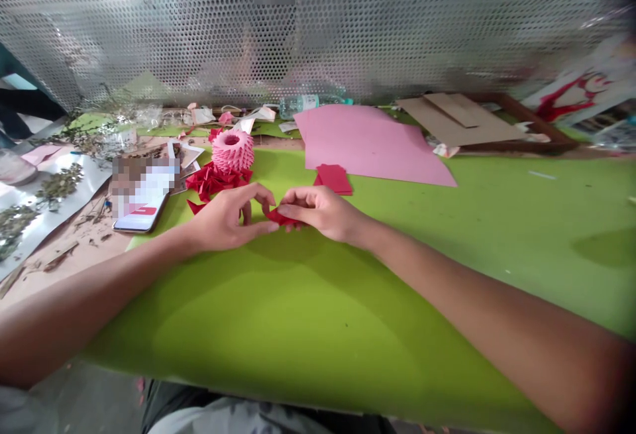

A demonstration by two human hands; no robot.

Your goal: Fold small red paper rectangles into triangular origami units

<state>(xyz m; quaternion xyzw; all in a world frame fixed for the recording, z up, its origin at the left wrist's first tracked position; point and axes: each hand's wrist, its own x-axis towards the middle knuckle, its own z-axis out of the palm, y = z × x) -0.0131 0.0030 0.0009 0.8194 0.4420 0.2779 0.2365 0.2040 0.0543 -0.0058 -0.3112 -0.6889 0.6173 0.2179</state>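
Over the green worktop (298, 301), the right hand (322, 214) is pinching a small folded red paper (278, 217), its tip pointing toward the left hand (226, 217), whose parted grip is curving just beside it.

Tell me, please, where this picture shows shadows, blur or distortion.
Head view: soft shadows lie on the green table below the left hand and right hand; the poster at right looks blurred; the table's near edge bows, perhaps from a wide lens; the right border darkens; pixel blocks cover part of the phone.
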